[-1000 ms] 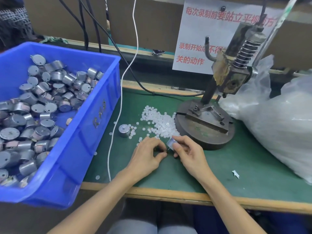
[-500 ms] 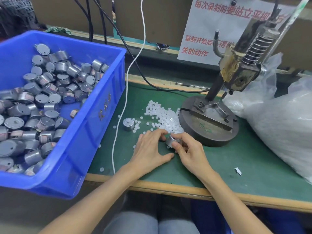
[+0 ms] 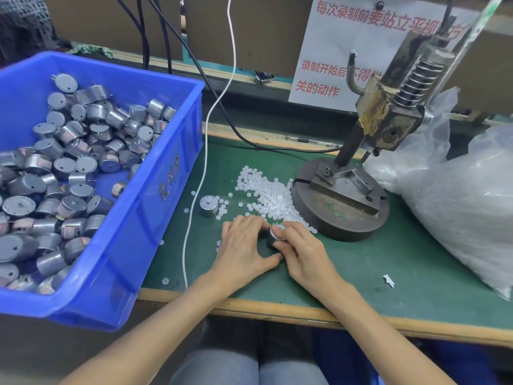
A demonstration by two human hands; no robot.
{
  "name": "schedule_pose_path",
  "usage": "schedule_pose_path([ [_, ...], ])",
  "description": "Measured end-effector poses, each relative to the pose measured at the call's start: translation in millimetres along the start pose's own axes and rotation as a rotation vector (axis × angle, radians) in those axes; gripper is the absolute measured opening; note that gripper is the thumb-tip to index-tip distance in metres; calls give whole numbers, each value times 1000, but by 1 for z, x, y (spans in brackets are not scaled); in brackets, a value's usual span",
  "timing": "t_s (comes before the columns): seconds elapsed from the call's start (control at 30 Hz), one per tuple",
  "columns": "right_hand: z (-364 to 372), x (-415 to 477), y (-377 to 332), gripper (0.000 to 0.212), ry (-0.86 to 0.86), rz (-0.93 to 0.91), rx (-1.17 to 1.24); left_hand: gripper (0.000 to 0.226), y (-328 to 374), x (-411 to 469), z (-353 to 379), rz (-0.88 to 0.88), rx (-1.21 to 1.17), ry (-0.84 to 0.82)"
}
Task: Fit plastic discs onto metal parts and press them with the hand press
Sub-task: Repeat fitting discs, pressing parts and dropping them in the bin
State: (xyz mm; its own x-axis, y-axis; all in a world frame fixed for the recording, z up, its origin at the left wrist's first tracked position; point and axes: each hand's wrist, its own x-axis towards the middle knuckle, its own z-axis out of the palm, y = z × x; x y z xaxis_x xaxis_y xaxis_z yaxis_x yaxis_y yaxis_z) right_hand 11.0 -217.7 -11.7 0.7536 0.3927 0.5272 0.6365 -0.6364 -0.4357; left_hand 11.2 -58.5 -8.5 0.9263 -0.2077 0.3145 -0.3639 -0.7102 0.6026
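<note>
Right of centre in the frame stands the dark metal hand press, its round base just up and right of both hands, the right hand being nearer. Small white plastic discs lie heaped beside that base. The right hand grips the short silver metal cylinder, flat face up. The left hand curls round its left side; whether it also pinches a disc I cannot tell.

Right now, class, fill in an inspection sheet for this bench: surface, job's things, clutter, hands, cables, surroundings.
Surface: green mat, wooden front edge.
Job's things: parts fill the blue bin; lone part stands on the mat; discs heaped beside the press.
Clutter: stray disc, paper scrap, plastic bags at right.
Hands: left hand and right hand both hold the held part.
Cables: white cable crosses the mat; black cable runs toward the press.
Surroundings: sign with red writing behind.
</note>
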Motion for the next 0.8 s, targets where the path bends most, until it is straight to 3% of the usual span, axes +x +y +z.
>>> schedule_pose_path([
  [0.1,-3,2,-2,15,-2,106,85,42,2,0,-1,33,-19,6],
  [0.23,-19,13,-7,6,62,567,636,51,12,4,-3,131,-111,0],
  [0.33,-38,23,-2,26,143,825,886,45,30,23,-3,164,-198,43],
  [0.53,-86,41,26,29,272,999,790,38,80,75,10,122,-352,-163],
  [0.73,-99,42,46,11,309,963,683,33,89,115,41,84,57,-2],
  [0.8,-98,40,49,14,306,931,639,35,86,122,49,70,158,48],
])
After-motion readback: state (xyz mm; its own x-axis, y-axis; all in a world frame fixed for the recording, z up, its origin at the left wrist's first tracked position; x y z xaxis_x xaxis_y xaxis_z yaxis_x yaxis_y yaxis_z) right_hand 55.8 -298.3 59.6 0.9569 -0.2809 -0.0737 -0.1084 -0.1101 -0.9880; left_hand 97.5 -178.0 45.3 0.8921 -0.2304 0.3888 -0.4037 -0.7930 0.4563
